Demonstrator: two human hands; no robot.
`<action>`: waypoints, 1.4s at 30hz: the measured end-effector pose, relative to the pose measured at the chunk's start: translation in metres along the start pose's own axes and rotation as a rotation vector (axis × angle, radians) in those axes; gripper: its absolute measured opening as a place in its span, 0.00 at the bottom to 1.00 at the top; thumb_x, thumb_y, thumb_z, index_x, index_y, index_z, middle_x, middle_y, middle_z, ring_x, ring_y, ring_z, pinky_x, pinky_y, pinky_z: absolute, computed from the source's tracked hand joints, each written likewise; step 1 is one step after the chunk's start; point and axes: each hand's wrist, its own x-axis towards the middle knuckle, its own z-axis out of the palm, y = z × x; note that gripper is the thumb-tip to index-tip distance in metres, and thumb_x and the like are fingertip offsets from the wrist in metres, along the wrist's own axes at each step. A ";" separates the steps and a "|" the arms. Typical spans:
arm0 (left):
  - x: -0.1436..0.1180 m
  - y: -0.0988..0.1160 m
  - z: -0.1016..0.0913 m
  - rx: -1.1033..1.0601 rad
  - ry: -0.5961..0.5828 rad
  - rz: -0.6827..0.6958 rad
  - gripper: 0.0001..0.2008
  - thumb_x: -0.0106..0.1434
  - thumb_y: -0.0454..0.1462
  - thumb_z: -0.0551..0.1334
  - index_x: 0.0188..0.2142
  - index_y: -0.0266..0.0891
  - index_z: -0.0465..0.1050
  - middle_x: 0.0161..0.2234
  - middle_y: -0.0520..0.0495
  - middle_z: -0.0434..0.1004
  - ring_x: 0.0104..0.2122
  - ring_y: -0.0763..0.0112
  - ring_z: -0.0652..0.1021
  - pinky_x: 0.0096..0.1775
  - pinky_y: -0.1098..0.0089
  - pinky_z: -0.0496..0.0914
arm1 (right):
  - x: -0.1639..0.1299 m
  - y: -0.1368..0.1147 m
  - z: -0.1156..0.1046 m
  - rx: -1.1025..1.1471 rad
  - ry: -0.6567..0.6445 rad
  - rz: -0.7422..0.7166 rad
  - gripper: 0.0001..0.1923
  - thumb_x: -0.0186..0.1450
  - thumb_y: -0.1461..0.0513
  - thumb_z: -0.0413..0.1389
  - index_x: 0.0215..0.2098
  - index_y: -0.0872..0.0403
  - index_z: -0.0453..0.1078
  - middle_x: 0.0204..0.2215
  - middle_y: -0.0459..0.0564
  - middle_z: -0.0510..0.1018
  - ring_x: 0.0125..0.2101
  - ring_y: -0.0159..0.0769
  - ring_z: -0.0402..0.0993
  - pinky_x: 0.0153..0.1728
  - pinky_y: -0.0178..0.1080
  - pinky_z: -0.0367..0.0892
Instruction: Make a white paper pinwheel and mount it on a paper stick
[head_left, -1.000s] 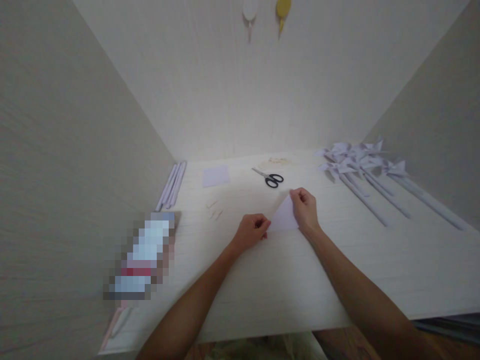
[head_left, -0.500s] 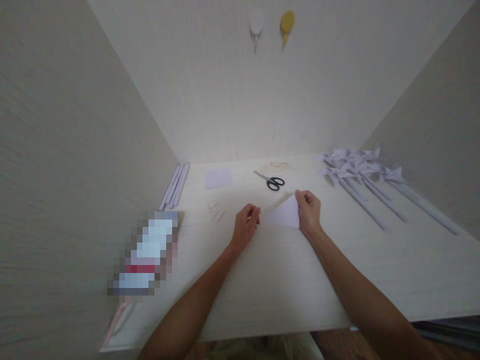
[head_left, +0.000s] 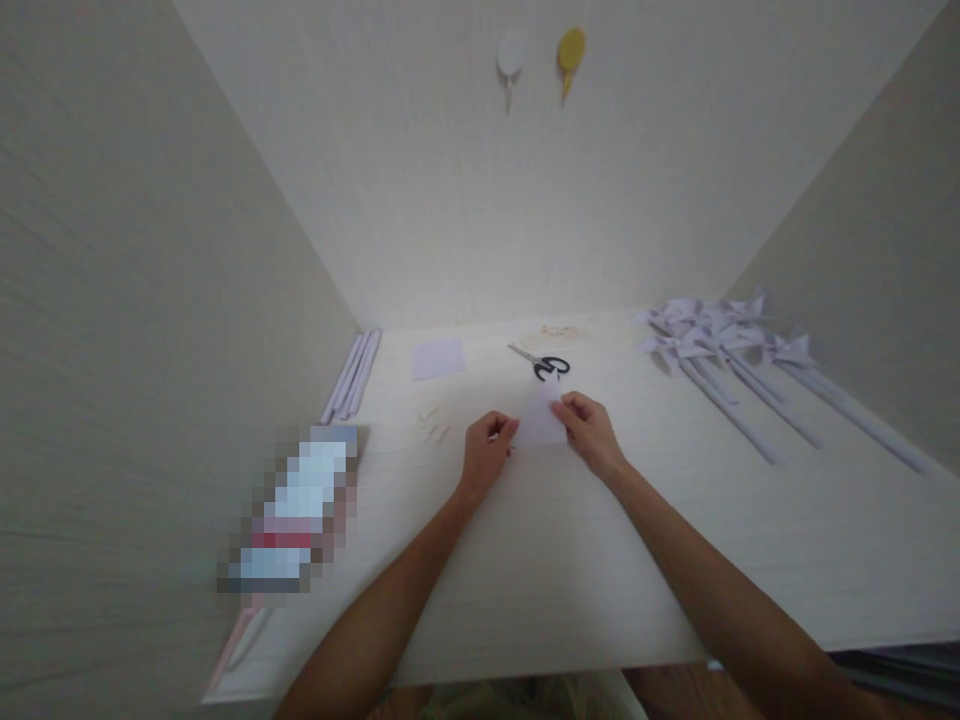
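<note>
A small sheet of pale paper (head_left: 541, 420) is held up between my two hands over the white table. My left hand (head_left: 487, 450) pinches its left corner. On the other side, the thumb and fingers of my right hand (head_left: 592, 428) grip the right edge. Just beyond the paper lie black-handled scissors (head_left: 551, 364), blades pointing left and one handle loop partly covered by the paper's upper corner. Left of my left hand are several small thin pale pieces (head_left: 435, 425). Farther back lies a flat pale paper square (head_left: 439, 358).
Several paper pinwheels on sticks (head_left: 697, 345) lie at the right. Rolled paper sticks (head_left: 352, 375) rest by the left wall. A blurred-out device (head_left: 300, 510) with a cable stands at the left front. More tiny bits (head_left: 559, 332) lie near the back wall, below two hooks (head_left: 571, 50).
My right hand has moved left with the paper, toward my left hand. The paper's left corner, apart from my left hand's fingertips before, is now in its pinch.
</note>
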 end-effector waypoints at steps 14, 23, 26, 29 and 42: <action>-0.001 0.005 -0.004 -0.062 0.103 0.007 0.10 0.53 0.41 0.54 0.21 0.36 0.62 0.19 0.54 0.61 0.21 0.79 0.65 0.22 0.77 0.62 | -0.004 -0.005 0.001 -0.123 -0.201 0.125 0.15 0.49 0.53 0.56 0.18 0.56 0.63 0.11 0.39 0.59 0.13 0.22 0.50 0.13 0.30 0.41; 0.000 0.006 -0.003 -0.060 0.104 0.024 0.10 0.53 0.41 0.55 0.22 0.36 0.62 0.19 0.54 0.62 0.21 0.80 0.64 0.22 0.78 0.62 | -0.004 -0.005 0.001 -0.122 -0.199 0.121 0.15 0.49 0.52 0.57 0.18 0.57 0.64 0.10 0.38 0.59 0.12 0.21 0.48 0.13 0.30 0.40; 0.001 0.005 -0.003 -0.072 0.101 0.019 0.11 0.53 0.41 0.55 0.21 0.36 0.62 0.19 0.54 0.62 0.20 0.80 0.64 0.21 0.78 0.62 | -0.004 -0.005 0.000 -0.129 -0.184 0.116 0.15 0.49 0.52 0.57 0.17 0.56 0.63 0.10 0.38 0.59 0.12 0.22 0.48 0.13 0.30 0.40; 0.003 0.004 -0.003 -0.098 0.103 0.021 0.11 0.53 0.42 0.56 0.22 0.35 0.63 0.20 0.54 0.64 0.20 0.80 0.66 0.21 0.78 0.63 | -0.003 -0.005 0.000 -0.130 -0.165 0.106 0.15 0.49 0.53 0.57 0.16 0.56 0.62 0.10 0.38 0.57 0.12 0.22 0.47 0.13 0.30 0.40; 0.000 0.000 -0.005 0.083 0.019 0.143 0.24 0.46 0.42 0.63 0.44 0.39 0.67 0.40 0.44 0.69 0.35 0.70 0.70 0.29 0.73 0.68 | 0.000 -0.005 0.002 -0.119 -0.124 0.080 0.17 0.48 0.52 0.57 0.14 0.55 0.60 0.10 0.38 0.57 0.13 0.22 0.48 0.15 0.31 0.42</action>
